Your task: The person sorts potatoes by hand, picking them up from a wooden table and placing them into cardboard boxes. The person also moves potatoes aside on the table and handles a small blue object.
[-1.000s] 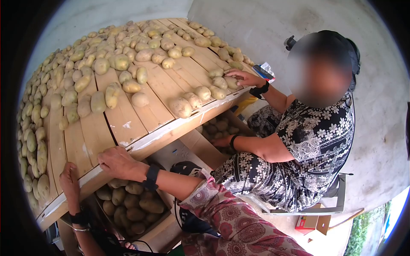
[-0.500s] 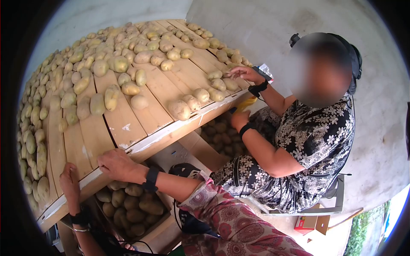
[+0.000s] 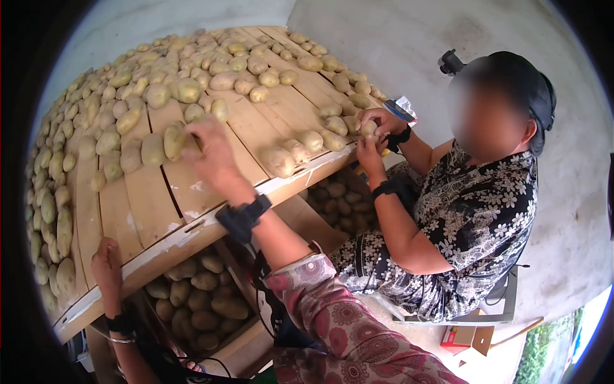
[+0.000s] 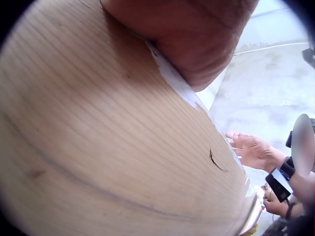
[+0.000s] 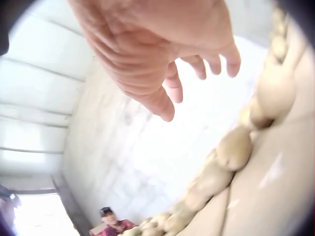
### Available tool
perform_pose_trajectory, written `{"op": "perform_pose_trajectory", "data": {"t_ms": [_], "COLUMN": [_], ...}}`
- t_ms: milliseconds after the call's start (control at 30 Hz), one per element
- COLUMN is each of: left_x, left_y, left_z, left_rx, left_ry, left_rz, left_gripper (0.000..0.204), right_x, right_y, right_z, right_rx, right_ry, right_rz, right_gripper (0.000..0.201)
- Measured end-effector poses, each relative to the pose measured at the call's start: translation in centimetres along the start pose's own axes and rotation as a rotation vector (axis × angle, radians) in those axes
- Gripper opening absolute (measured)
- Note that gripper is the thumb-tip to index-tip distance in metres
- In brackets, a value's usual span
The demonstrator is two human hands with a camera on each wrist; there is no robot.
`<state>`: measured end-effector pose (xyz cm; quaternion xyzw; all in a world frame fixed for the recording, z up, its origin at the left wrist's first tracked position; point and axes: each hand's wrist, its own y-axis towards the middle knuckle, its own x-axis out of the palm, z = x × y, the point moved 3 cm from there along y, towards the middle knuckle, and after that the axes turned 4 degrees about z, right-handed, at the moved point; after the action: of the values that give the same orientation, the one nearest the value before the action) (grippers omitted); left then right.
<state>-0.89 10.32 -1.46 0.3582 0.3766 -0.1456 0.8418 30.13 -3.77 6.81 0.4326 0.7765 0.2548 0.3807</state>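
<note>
My right hand (image 3: 214,157) reaches over the slatted wooden table (image 3: 185,205), its fingers spread and slightly bent beside an oblong potato (image 3: 174,141). In the right wrist view the same hand (image 5: 157,44) hangs above a row of potatoes (image 5: 235,148) with nothing in its fingers. My left hand (image 3: 107,265) rests at the table's front edge on the left. The left wrist view shows this hand (image 4: 192,39) lying against the edge, its fingertips hidden.
Many potatoes (image 3: 121,96) cover the back and left of the table; a short row (image 3: 297,151) lies along the front edge. Potato-filled boxes (image 3: 251,304) stand below. To the right sits another person (image 3: 473,211), holding a small potato (image 3: 369,129) in both hands.
My right hand has lifted from the front edge and moved forward over the table toward the potatoes. My left hand stays put. The other person's lower hand has risen to the potato.
</note>
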Motion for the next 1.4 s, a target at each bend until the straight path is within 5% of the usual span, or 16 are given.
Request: {"op": "perform_pose_trajectory", "data": {"t_ms": [67,167,200,267,467,667,1400], "left_x": [-0.1,0.1,0.2,0.2,0.0,0.0,-0.2], "left_y": [0.1,0.2,0.3,0.4,0.5,0.4,0.4], "left_z": [0.3,0.2,0.1,0.2,0.7,0.6,0.8], "left_rx": [-0.017,-0.042,-0.050,-0.032,-0.031,-0.032,-0.045], "left_ry": [-0.014,-0.035,-0.037,-0.052,-0.078,-0.125,-0.090], "left_rz": [-0.020,-0.057,-0.069,-0.049,-0.055,-0.043,-0.051], "left_gripper": [0.017,0.017,0.017,0.016,0.016,0.015,0.016], "right_x": [-1.4,-1.7,-1.6,-0.1,0.1,0.6,0.9], "right_y": [1.2,1.3,1.2,0.4,0.7,-0.3,-2.0], "right_z": [2.8,6.8,7.9,9.0,6.3,5.8,4.7], "right_rx": [0.213,0.471,0.466,0.436,0.358,0.396,0.352], "right_ry": [-0.468,-0.438,-0.437,0.043,-0.063,-0.167,-0.399], "right_rz": [-0.008,-0.253,-0.254,-0.649,-0.747,-0.685,-0.636], "right_gripper": [0.051,0.065,0.065,0.065,0.057,0.041,0.045]}}
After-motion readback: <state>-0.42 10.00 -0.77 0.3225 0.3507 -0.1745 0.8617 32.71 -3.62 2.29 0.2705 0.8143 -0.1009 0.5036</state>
